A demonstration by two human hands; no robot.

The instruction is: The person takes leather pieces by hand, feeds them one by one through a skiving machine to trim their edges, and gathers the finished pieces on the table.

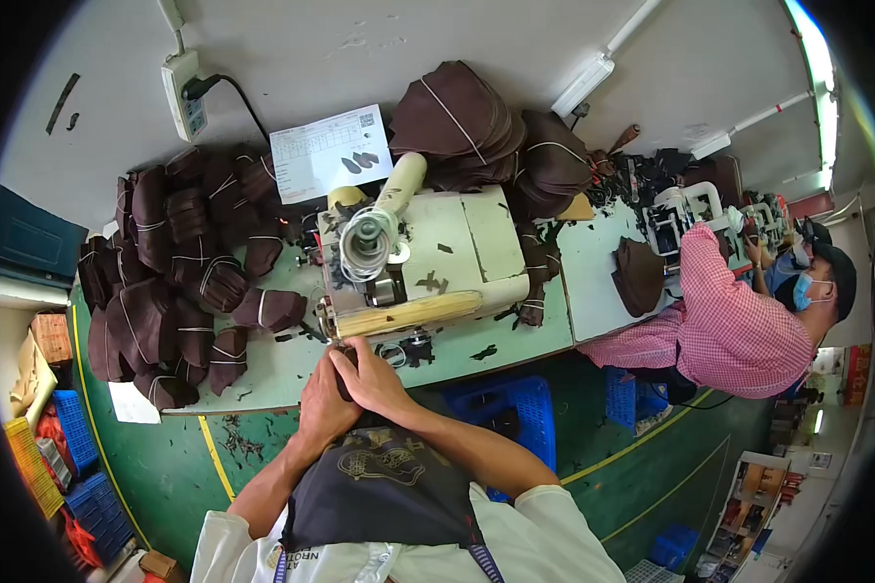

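In the head view, two bare hands meet at the working end of a cream sewing machine (pixel 501 293), just below the middle of the frame. The left hand (pixel 325 405) is closed on a small dark piece (pixel 344 385), most of it hidden between the palms. The right hand (pixel 373 377) lies against the same piece from the other side; whether its fingers pinch it or only press it cannot be told. The piece sits at the table's near edge, close under the machine's head, and the needle is not visible.

A cone of white thread (pixel 367 245) stands above the machine. Bound bundles of brown pieces (pixel 154 228) crowd the left of the frame, and a taller brown stack (pixel 447 117) rises at upper centre. At right, a co-worker in a pink checked shirt (pixel 744 330) sits by another machine.

The fingertips are the likeliest point of trouble: so near the machine's head, a slip or a moment's inattention could bring them under moving parts. A loose or uneven hold could let the small piece twist, pulling its edge out of line. Dark scraps (pixel 428 284) litter the machine's bed, and one caught beneath the work could spoil it. The bundles on the pale green table (pixel 262 381) pile close to the left of the machine; a knock from the left arm could send one over the edge.
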